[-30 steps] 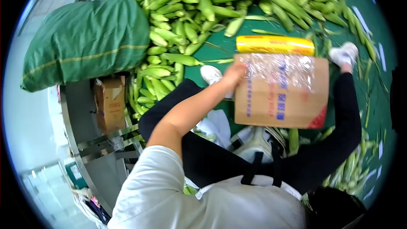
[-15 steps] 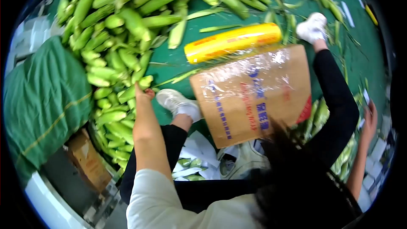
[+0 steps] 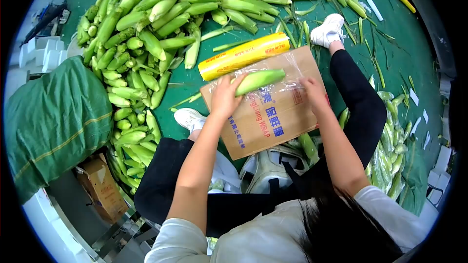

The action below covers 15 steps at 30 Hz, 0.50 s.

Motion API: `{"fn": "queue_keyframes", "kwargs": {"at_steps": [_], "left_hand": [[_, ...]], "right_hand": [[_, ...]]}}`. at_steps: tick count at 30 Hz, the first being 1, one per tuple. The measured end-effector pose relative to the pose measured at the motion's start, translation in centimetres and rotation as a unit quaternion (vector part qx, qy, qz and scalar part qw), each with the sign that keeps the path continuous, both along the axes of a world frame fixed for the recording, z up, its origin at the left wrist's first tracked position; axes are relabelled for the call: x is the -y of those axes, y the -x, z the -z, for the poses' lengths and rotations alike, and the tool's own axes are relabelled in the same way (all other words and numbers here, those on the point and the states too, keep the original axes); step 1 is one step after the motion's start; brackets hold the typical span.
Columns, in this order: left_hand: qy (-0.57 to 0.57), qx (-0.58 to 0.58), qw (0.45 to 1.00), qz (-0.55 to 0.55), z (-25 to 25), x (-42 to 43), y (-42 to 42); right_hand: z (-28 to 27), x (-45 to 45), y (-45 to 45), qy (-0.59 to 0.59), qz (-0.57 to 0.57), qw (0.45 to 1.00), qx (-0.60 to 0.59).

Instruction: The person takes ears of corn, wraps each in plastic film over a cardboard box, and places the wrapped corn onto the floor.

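Observation:
My left hand [image 3: 225, 96] is wrapped round the lower end of a green ear of corn [image 3: 261, 81], which lies over the upper part of a flat cardboard box [image 3: 258, 117]. My right hand [image 3: 313, 91] is closed at the box's right side, pinching the clear plastic film [image 3: 292, 70] near the corn's tip. Behind the box rests a yellow roll of wrap [image 3: 243, 56], tilted up to the right.
A large heap of corn [image 3: 141, 44] curves round the back and left. At far left is a green sack [image 3: 58, 122] above an open carton [image 3: 102, 187]. Wrapped corn [image 3: 390, 156] lies at right. My shoes [image 3: 329, 30] flank the box.
My left hand has come from the heap at left to the box with an ear of corn. My right hand has moved in from the far right to the film. The view has shifted.

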<state>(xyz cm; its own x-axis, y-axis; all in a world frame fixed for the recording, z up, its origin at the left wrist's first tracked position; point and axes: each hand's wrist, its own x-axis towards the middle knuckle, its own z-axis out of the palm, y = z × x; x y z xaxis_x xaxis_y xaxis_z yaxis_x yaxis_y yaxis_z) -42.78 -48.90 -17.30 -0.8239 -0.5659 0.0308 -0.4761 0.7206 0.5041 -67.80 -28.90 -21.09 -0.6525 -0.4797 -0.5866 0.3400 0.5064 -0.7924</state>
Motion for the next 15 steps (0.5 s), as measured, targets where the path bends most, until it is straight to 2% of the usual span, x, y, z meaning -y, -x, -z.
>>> {"fn": "queue_keyframes", "kwargs": {"at_steps": [1,3,6,7,8,9,10,13,15], "left_hand": [[-0.016,0.017,1.000,-0.004,-0.2,-0.1,0.0],[-0.029,0.079,0.996,0.009,-1.3,-0.2,0.7],[-0.037,0.099,0.994,0.024,-1.4,-0.1,2.3],[-0.054,0.079,0.995,0.023,-1.3,0.0,2.8],[0.009,0.055,0.998,0.012,-1.1,-0.4,2.7],[0.071,0.030,0.997,0.004,-1.6,-0.7,2.2],[0.115,0.004,0.993,-0.020,-3.6,-1.0,1.3],[0.130,-0.052,0.990,0.026,3.6,-3.3,-7.2],[0.085,-0.022,0.995,-0.053,3.8,-4.7,-8.3]], "right_hand": [[-1.6,-0.3,0.9,0.099,0.035,0.992,0.076],[-5.0,2.1,0.4,0.193,0.053,0.978,0.065],[-2.4,8.4,-0.8,0.180,-0.152,0.968,-0.085],[-2.5,9.4,-2.2,0.154,-0.236,0.934,-0.222],[-2.6,9.9,-3.9,0.125,-0.309,0.873,-0.356],[-2.7,10.0,-5.3,0.092,-0.369,0.788,-0.484],[-2.7,9.7,-5.3,0.112,-0.357,0.803,-0.464],[-4.2,8.4,-4.6,0.066,-0.503,0.678,-0.532],[-3.8,9.2,-4.4,0.047,-0.510,0.677,-0.528]]}}
